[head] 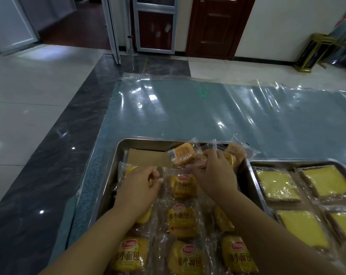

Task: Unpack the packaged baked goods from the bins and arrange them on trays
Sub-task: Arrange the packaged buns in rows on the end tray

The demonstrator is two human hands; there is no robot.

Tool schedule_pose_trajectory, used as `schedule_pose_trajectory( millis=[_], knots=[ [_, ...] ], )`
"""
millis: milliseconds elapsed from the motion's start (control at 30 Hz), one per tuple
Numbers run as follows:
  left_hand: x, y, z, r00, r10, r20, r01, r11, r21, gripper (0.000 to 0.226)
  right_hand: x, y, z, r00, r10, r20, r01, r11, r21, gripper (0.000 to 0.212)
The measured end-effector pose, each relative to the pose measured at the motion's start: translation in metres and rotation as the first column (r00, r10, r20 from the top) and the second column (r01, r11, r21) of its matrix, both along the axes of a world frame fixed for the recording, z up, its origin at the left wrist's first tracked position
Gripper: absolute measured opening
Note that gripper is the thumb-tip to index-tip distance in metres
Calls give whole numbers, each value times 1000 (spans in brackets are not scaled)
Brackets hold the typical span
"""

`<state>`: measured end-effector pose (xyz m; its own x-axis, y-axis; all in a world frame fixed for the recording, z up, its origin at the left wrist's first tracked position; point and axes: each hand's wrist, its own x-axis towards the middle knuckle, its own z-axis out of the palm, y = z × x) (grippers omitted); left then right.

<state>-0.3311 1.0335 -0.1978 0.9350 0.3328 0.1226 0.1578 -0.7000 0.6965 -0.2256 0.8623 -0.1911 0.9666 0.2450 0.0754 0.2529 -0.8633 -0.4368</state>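
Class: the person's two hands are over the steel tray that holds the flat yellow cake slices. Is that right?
No. The head view shows the left hand and right hand over the other steel tray, the one with small bread packets; the flat yellow cake slices lie untouched in the neighbouring tray.

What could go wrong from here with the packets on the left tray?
1. The loose packets piled at the steel tray's far rim overhang it; the right hand reaching among them could nudge one onto the plastic sheet.
2. The left hand pinches a bread packet beside closely laid rows; pulling it may disturb neighbours.
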Motion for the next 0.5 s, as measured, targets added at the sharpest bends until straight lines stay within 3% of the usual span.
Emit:
schedule_pose_trajectory(
  millis=[100, 200, 267, 367, 433, 500],
  knots=[
    [4, 4, 0, 1000, -2, -10, 2, 1000, 21, 4, 18, 5, 7, 999, -46, -30, 47, 999, 26, 53],
    [7, 10, 0, 999, -3, -39, 4, 999, 38, 3, 33, 14, 12, 986, -40, -159, 16, 989, -146, 37],
    [9, 14, 1, 998, -3, -64, 6, 999, 42, 3, 37, 21, 15, 982, -48, -181, 18, 986, -165, 23],
    [13, 18, 6, 997, 12, -74, -12, 1000, 0, 3, 39, 28, 18, 983, -49, -175, 56, 998, 34, 7],
    [16, 20, 9, 996, 48, -70, -56, 992, -109, 9, 34, 31, 21, 993, 15, -113, 11, 975, 220, 14],
    [21, 21, 15, 987, 130, -95, -153, 938, -312, 21, 24, 34, 24, 992, 122, -22, -109, 942, 319, 22]
  ],
)
